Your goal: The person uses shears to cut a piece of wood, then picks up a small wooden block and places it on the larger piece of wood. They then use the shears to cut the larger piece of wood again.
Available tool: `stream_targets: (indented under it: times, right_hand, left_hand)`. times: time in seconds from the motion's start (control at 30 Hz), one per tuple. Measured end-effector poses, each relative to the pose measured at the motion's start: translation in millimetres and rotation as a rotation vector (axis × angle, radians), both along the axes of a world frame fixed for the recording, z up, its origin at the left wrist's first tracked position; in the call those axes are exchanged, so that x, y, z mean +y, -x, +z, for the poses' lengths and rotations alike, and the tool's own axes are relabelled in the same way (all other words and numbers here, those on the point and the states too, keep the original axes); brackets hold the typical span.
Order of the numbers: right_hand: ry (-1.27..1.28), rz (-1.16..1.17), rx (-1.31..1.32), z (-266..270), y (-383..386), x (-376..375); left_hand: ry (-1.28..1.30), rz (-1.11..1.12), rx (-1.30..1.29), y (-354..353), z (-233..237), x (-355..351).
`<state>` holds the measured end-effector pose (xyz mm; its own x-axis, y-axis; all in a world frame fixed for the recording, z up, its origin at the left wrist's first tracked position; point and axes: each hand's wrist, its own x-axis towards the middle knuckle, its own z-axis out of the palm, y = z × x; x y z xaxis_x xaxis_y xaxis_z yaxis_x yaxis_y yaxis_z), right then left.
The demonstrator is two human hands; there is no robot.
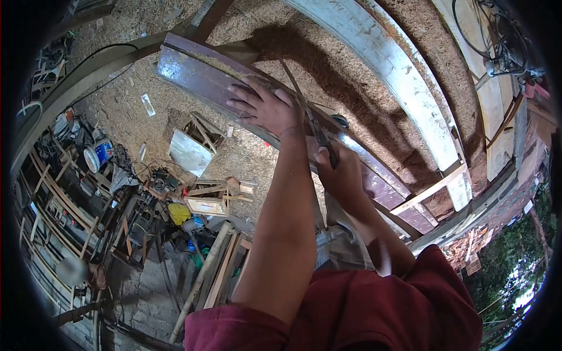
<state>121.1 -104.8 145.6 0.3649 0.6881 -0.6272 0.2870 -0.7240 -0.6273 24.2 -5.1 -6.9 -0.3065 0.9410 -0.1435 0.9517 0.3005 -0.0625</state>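
Note:
A long dark reddish-brown board point(199, 79) lies slantwise in front of me, with sawdust along its far edge. My left hand point(266, 106) rests on it, palm down and fingers spread. Close beside that hand, my right hand point(341, 169) is wrapped round the dark handle of a handsaw point(300, 96). Its narrow blade runs away from me across the board, just right of my left fingers and wrist.
Pale curved boards point(374, 44) stretch along the right over sawdust-covered ground. Left of the board are a small wooden stool point(208, 199), a white-topped wooden piece point(190, 153) and a paint bucket point(98, 155). Cables point(497, 35) lie at the upper right.

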Motion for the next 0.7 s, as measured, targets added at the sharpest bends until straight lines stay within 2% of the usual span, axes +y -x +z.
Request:
stream_targets:
  times: [0.2, 0.3, 0.33, 0.43, 0.53, 0.6, 0.7]
  right_hand:
    - [0.088, -0.192, 0.276, -7, -11, -3]
    - [0.006, -0.171, 0.239, -10, -9, -8]
    - [0.083, -0.152, 0.241, -7, -11, -6]
    - [-0.014, -0.123, 0.211, -7, -8, -9]
    - [-0.121, -0.189, 0.204, -13, 1, -14]
    - [-0.102, -0.157, 0.186, -10, 3, -15]
    - [-0.093, -0.165, 0.229, -7, 3, -15]
  left_hand:
    - [-0.006, 0.012, -0.052, 0, 0, 0]
    - [-0.028, 0.002, -0.054, 2, -3, -2]
    - [-0.041, 0.009, -0.077, 1, -3, -3]
    - [-0.070, 0.026, -0.132, 0, -3, -2]
    - [-0.078, 0.036, -0.162, 1, -2, -4]
    - [-0.098, 0.039, -0.188, 2, 1, -5]
    - [-0.084, 0.049, -0.352, 11, 8, -6]
